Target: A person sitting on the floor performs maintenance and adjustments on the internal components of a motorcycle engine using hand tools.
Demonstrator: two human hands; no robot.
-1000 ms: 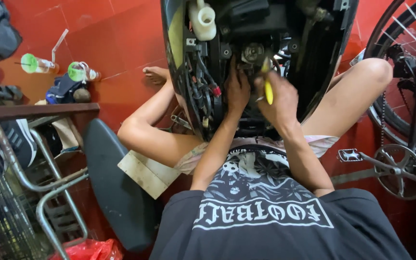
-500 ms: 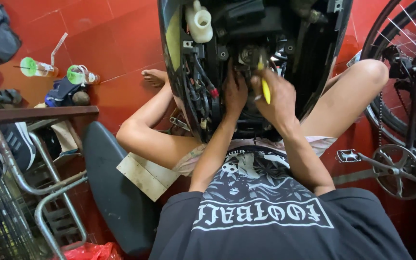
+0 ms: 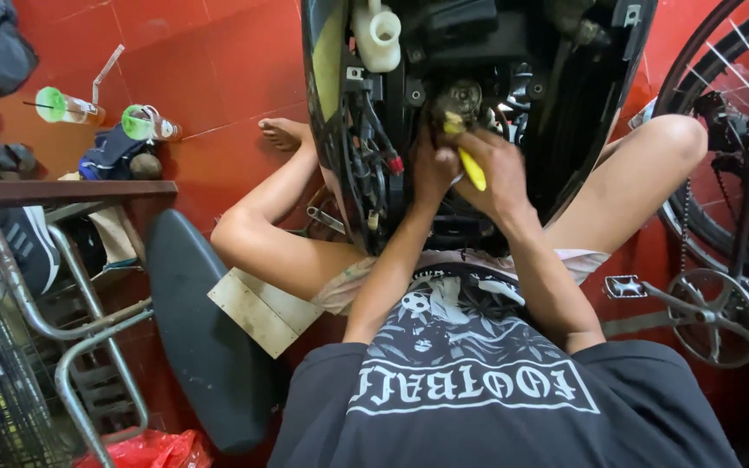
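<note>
While the yellow-handled tool (image 3: 472, 165) was held against the round metal fitting (image 3: 459, 97) inside the opened scooter body (image 3: 604, 104), the right hand (image 3: 498, 173) was closed around its handle, and only the yellow grip could be seen between the fingers. The left hand (image 3: 431, 169) was pressed against the works just beside the right hand; whether it gripped anything could not be told.

The tool was judged light and stiff, with a smooth plastic handle that could slip in a greasy palm; a full-fist hold at mid-handle was considered sound. The fitting was judged hard, rigid and fixed in place. The black hoses and wires (image 3: 373, 160) at the left edge of the bay were judged soft and easily snagged, and the white plastic reservoir (image 3: 376, 36) at the bay's upper left corner was judged light and crackable.

The work was carried out seated on a red tiled floor (image 3: 210, 78), judged hard and smooth. Room was tight: a bicycle wheel and pedal crank (image 3: 713, 312) stood close on the right, a black seat pad (image 3: 197, 329) and metal rack (image 3: 62, 347) on the left. Two green-lidded cups (image 3: 145, 124) stood well apart, near the floor's far left edge.
</note>
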